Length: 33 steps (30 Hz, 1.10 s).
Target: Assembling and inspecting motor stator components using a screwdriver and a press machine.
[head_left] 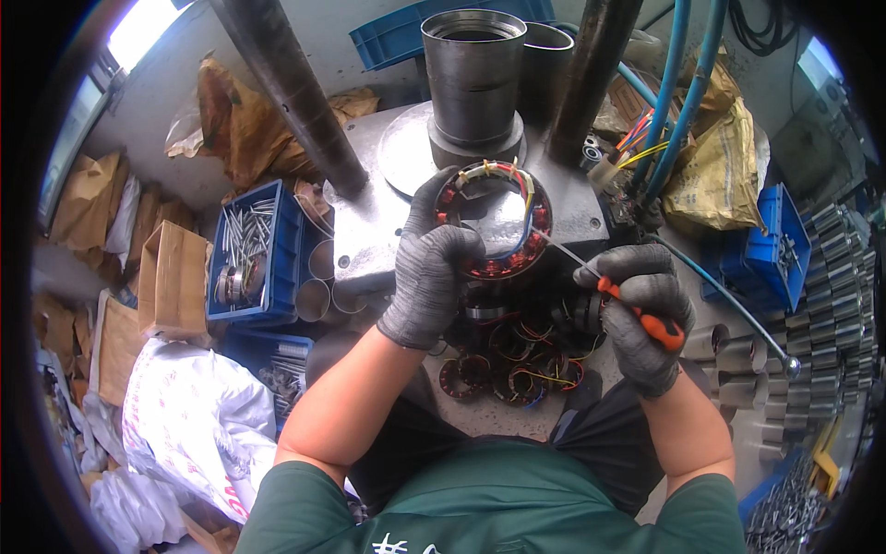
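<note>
My left hand (429,263), in a grey glove, grips the left side of a ring-shaped motor stator (538,247) with red copper windings and coloured wires along its rim. The stator is held up in front of the press plate. In my gloved right hand (644,309) is a screwdriver (663,332) with an orange and black handle. Its thin shaft points up and left, and the tip is at the stator's right edge; whether it touches cannot be made out. Below, several more stators (521,379) with loose wires lie on the floor between my legs.
Behind the stator stands a metal cylinder (472,83) on the press plate (365,231), between two dark columns (293,92). A blue crate (277,249) of metal rods is at left, above a white sack (194,406). Stacked metal sleeves (835,305) line the right. A ball-ended lever (792,366) juts out nearby.
</note>
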Each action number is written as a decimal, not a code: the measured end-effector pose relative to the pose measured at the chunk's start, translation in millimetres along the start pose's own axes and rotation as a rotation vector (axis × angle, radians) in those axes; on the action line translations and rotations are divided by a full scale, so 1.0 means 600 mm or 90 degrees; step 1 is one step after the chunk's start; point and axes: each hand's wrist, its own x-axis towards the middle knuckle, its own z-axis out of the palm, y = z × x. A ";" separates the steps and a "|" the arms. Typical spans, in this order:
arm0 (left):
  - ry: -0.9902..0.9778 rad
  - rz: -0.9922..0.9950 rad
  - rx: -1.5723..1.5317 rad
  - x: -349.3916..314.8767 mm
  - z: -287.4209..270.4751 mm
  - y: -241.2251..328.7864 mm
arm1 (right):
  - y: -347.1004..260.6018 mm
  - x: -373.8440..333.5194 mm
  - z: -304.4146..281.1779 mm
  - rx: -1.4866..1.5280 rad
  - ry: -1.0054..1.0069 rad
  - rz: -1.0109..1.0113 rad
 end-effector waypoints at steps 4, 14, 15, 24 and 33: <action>-0.043 0.093 0.058 -0.006 0.013 -0.008 | -0.003 0.001 -0.017 0.007 0.005 0.036; -0.043 0.180 0.165 -0.021 0.025 -0.008 | -0.024 0.013 -0.008 -0.233 -0.041 0.013; -0.044 0.181 0.166 -0.022 0.024 -0.010 | -0.025 0.015 -0.005 -0.273 -0.053 -0.006; -0.061 0.222 0.132 -0.014 0.018 -0.015 | -0.008 0.003 -0.010 -0.140 -0.018 0.034; -0.036 0.207 0.128 -0.015 0.017 -0.002 | -0.020 0.006 -0.013 0.181 0.089 0.180</action>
